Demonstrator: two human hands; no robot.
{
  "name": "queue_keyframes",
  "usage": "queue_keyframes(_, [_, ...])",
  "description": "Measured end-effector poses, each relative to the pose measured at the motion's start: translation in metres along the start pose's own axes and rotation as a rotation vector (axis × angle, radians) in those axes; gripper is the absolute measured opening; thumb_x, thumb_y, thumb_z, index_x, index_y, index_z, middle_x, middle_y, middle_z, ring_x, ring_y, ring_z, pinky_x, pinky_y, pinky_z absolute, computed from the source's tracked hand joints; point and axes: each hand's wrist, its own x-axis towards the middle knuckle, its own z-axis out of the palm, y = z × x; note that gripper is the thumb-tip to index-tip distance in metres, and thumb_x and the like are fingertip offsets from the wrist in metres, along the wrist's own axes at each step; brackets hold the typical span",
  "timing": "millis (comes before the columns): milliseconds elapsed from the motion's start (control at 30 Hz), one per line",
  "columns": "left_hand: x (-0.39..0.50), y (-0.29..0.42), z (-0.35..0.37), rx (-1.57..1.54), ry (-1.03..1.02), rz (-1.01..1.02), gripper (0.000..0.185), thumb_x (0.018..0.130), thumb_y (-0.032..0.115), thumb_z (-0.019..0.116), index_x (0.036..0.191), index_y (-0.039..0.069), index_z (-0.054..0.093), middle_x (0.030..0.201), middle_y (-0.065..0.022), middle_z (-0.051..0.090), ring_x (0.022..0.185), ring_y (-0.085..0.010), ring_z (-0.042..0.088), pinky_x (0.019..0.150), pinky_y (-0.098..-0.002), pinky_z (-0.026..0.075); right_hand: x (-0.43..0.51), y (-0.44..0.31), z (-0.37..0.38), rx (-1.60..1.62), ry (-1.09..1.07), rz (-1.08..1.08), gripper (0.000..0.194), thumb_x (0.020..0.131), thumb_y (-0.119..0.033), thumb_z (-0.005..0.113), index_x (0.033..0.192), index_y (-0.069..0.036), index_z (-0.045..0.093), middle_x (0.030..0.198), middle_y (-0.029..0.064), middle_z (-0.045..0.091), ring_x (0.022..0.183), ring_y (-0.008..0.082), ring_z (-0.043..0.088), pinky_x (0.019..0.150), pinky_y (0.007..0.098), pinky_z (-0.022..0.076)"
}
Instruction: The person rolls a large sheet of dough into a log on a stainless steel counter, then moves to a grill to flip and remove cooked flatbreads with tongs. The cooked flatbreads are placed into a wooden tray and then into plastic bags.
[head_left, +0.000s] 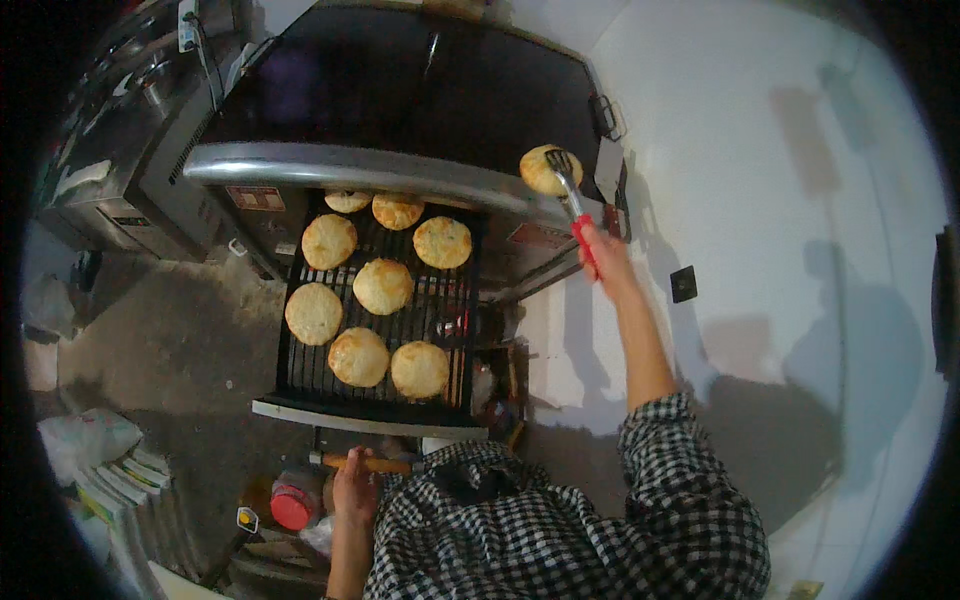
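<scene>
My right hand (609, 259) grips the red handle of metal tongs (572, 191), whose head lies over a round browned flatbread (534, 171) above the right end of the oven's steel front edge (360, 163). My left hand (355, 480) is closed around the wooden handle (386, 466) of a pulled-out slatted rack (375, 416). On the rack lie several round golden flatbreads (382, 286); the rearmost are partly hidden under the oven's front edge. How the tongs hold the upper flatbread cannot be made out.
A white wall (750, 187) with a dark socket (683, 284) stands close on the right. At the left is a steel appliance (124, 195). Low left are a red-lidded jar (291, 507), stacked bags (124, 480) and a plastic bag (90, 442). The oven's dark top (405, 90) spans the back.
</scene>
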Motion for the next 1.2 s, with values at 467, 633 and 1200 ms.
queue_keyframes(467, [-0.018,0.005,0.017,-0.019,0.076,0.044,0.024,0.091,0.033,0.063,0.105,0.014,0.058,0.098,0.0005,0.065,0.099,-0.0149,0.053,0.089,-0.0391,0.03,0.132,-0.097,0.008,-1.769,0.327,-0.749,0.023,0.079,-0.022,0.066,0.091,-0.002,0.066,0.087,0.0163,0.068,0.081,0.0294,0.067,0.068,0.0414,0.0533])
queue_keyframes(633, [-0.016,0.002,0.012,-0.041,-0.02,0.072,0.025,0.091,0.034,0.063,0.106,0.015,0.058,0.099,0.0023,0.064,0.1,-0.0138,0.052,0.092,-0.0412,0.028,0.107,-0.099,0.02,-1.858,0.235,-0.835,0.029,0.078,-0.022,0.067,0.097,0.0,0.063,0.081,0.0147,0.068,0.077,0.0291,0.068,0.064,0.0402,0.0529])
queue_keyframes(1200, [0.005,-0.005,0.003,-0.051,0.003,0.049,0.022,0.092,0.032,0.062,0.104,0.014,0.06,0.1,0.0022,0.064,0.093,-0.0108,0.054,0.079,-0.031,0.033,-0.123,0.109,0.074,0.306,-0.261,0.496,0.039,0.087,-0.046,0.065,0.092,-0.008,0.06,0.067,0.0033,0.059,0.047,0.0091,0.048,0.04,0.0246,0.0338])
